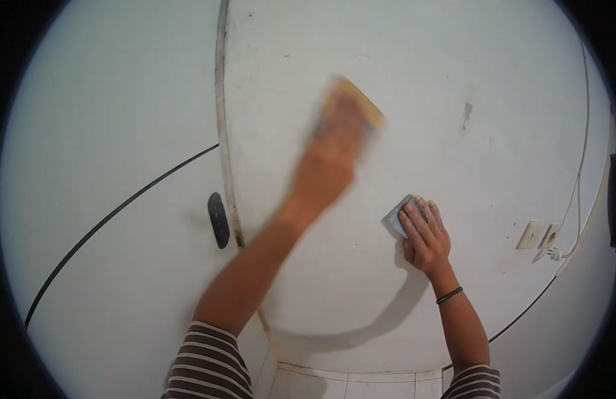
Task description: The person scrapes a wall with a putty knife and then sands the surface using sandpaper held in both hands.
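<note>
Against the white wall (308, 279), my left hand (334, 146) is blurred by motion, its fingers closed over a yellow and grey cloth or pad (364, 103) high near the centre. Lower and to the right, my right hand (427, 233) presses a small grey pad (395, 221) on the wall, its fingers bent over it. The grey pad's left corner shows beyond the fingertips. A dark band circles my right wrist.
A grey vertical strip (221, 86) runs down the wall left of centre, beside a black oval fitting (218, 220). At the right are a switch (530, 235), a socket (550, 235) and a white cable with a plug (554, 254). White tiles (381, 389) lie below.
</note>
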### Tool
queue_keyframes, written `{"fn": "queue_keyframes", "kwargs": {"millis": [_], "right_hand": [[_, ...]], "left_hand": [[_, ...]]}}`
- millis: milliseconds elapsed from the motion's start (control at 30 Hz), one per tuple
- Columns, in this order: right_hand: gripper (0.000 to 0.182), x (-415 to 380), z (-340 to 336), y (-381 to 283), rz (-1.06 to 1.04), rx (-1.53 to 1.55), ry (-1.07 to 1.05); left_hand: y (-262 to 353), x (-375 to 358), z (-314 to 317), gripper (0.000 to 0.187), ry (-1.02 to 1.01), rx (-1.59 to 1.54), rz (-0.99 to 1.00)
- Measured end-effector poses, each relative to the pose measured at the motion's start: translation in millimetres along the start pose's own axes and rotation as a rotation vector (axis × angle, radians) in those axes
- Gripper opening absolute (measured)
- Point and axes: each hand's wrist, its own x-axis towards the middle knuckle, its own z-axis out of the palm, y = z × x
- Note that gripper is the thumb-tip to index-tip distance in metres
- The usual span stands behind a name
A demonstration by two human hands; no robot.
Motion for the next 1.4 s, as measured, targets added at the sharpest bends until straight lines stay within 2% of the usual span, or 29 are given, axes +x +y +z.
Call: {"fn": "queue_keyframes", "kwargs": {"millis": [67, 167, 233, 300, 400, 500, 567, 633, 667, 700, 767, 833, 867, 933, 967, 1033, 1133, 1233, 1400], "right_hand": [[0.039, 3.2, -3.5, -0.2, 0.004, 0.008, -0.007], [0.039, 3.4, -4.9, 0.0, -0.002, 0.000, -0.017], [0.039, 3.9, -3.8, -1.2, -0.009, 0.005, 0.000], [0.040, 4.1, -4.1, 1.0, -0.006, 0.004, 0.012], [0.041, 2.7, -2.8, -1.6, 0.005, 0.011, 0.008], [0.041, 1.8, -3.6, -2.5, 0.020, 0.016, -0.003], [0.040, 4.7, -6.6, -2.3, 0.024, 0.017, -0.023], [0.041, 4.2, -2.1, -3.0, 0.013, 0.007, 0.008], [0.041, 2.7, -1.9, -1.5, 0.001, 0.003, 0.015], [0.041, 2.8, -2.4, 1.1, -0.005, -0.003, 0.011], [0.041, 1.5, -0.7, -1.0, 0.002, 0.005, 0.005], [0.041, 3.0, -1.3, 0.6, -0.006, -0.010, 0.000], [0.041, 2.1, -1.9, -0.4, -0.009, -0.013, -0.003], [0.041, -0.2, -3.4, -1.7, 0.000, 0.006, -0.024], [0.040, 2.8, -3.8, 0.3, -0.003, 0.004, -0.029], [0.039, 4.3, -1.6, 1.1, -0.018, 0.002, -0.011], [0.038, 1.1, -2.9, -0.1, -0.023, -0.009, -0.016], [0.037, 0.3, -1.0, 0.8, -0.019, -0.023, -0.012], [0.038, -1.7, 0.4, -0.3, -0.010, -0.030, -0.015]], "left_hand": [[36.9, -26.8, -1.2, 0.054, -0.104, -0.200, 0.216], [22.1, -23.7, 1.4, 0.055, -0.058, -0.191, 0.197], [-13.5, 3.0, 1.3, 0.062, 0.119, -0.079, -0.019], [-41.1, 28.6, -13.8, 0.068, 0.202, 0.018, -0.177], [-19.3, 17.2, -5.6, 0.067, 0.183, -0.041, -0.187], [28.4, -38.9, 5.9, 0.057, 0.022, -0.127, 0.038], [24.9, -57.2, 7.5, 0.057, -0.031, -0.094, 0.117], [-9.9, -36.3, 4.7, 0.057, 0.064, 0.012, 0.044], [-28.4, -13.8, -10.4, 0.059, 0.095, 0.126, -0.071], [-49.8, 3.8, -17.4, 0.062, 0.170, 0.072, -0.174], [-63.8, 24.6, -25.0, 0.062, 0.183, 0.080, -0.238], [-41.0, 8.7, -20.4, 0.060, 0.155, 0.060, -0.157], [-21.2, -12.2, -14.0, 0.058, 0.068, 0.037, -0.112], [15.0, -49.5, -6.5, 0.045, 0.019, -0.080, 0.027], [16.8, -59.2, -1.6, 0.039, 0.034, -0.093, 0.029], [0.1, -46.5, -5.9, 0.043, 0.057, -0.095, 0.076], [-36.9, 0.8, -13.3, 0.061, 0.162, -0.043, -0.054], [-53.3, 27.8, -13.4, 0.066, 0.230, 0.044, -0.147], [-9.1, -35.2, -5.5, 0.065, 0.179, -0.082, -0.200]]}}
